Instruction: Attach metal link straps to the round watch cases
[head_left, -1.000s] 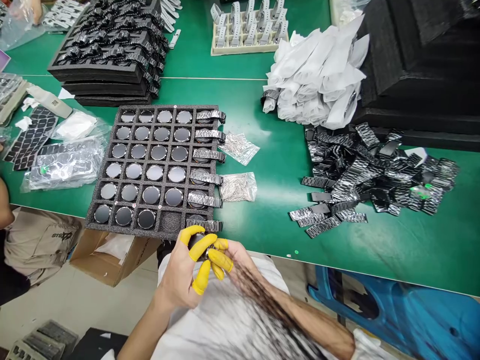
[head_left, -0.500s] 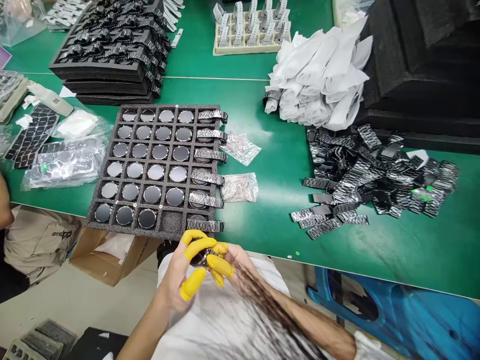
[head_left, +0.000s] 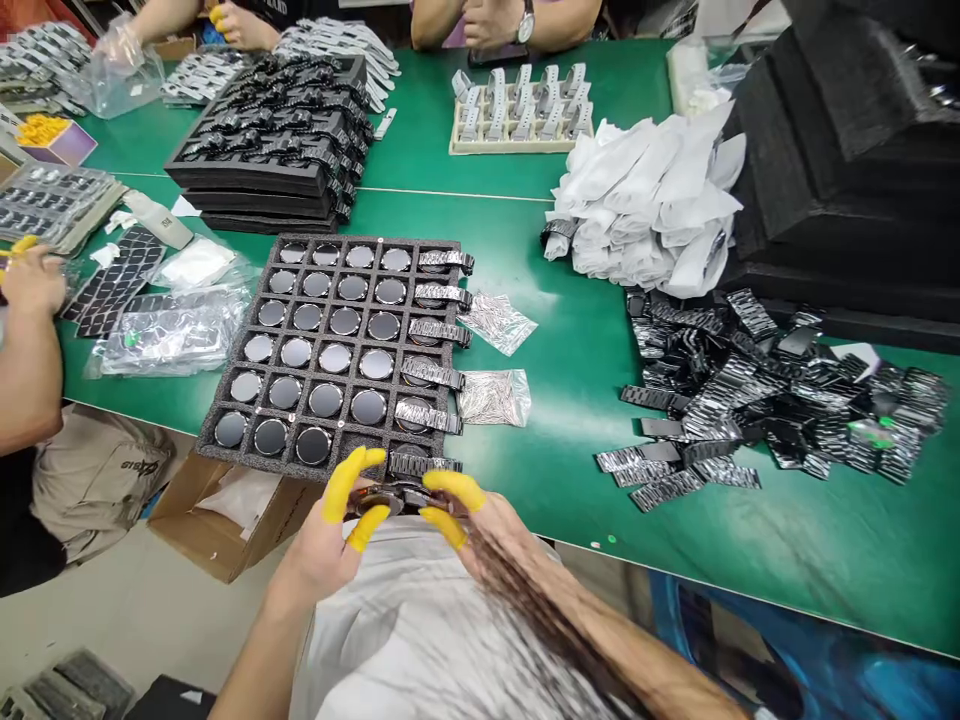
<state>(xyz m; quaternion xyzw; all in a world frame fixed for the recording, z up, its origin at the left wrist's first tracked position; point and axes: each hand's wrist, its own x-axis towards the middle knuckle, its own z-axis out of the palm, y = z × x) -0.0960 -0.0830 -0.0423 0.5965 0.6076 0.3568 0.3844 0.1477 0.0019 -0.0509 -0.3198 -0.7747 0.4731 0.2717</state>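
Watch [head_left: 409, 496] midway, left hand [head_left: 321, 545] pinching its case [head_left: 381, 499], right hand [head_left: 495, 522] pinching apparently its strap [head_left: 441, 497]

Here's the watch [head_left: 385, 499], one end masked by the yellow-tipped fingers of the left hand [head_left: 319, 545], the other lost behind those of the right hand [head_left: 484, 520]; whether its strap is fastened, can't tell! Dark hair [head_left: 547, 620] streaks across the right forearm, pure blur. The blue stool [head_left: 840, 660] smears too, clipped at the bottom of view. Pins [head_left: 491, 396] in their bag: too tiny to count! Bottle [head_left: 159, 220] lettering: unreadable. A co-worker's arm [head_left: 28, 375] is cut off at left, the black foam stack [head_left: 885, 200] at right.
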